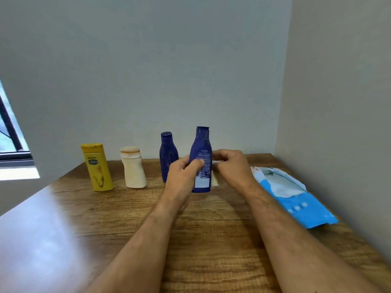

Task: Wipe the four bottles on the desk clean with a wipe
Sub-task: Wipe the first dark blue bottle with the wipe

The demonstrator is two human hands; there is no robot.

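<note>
Head view: left hand (183,172) grips the tall blue bottle (201,159) at worktop (211,240) centre; right hand (231,166) pinches a wipe (215,178) against it. Three bottles at 9 o'clock, wipe pack (296,197) at 3.

Desk (211,240) wood-grain, semi-glossy; bottles (200,159) smooth plastic; wipe pack (304,208) glossy plastic film.

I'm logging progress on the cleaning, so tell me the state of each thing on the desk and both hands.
Yellow bottle: upright, capped, untouched.
Cream bottle: upright, capped, untouched.
Rear blue bottle: upright, capped.
Front blue bottle: upright, held.
Wipe: against front bottle.
Wipe pack: lying open.
Left hand: grips front bottle.
Right hand: holds wipe.
</note>
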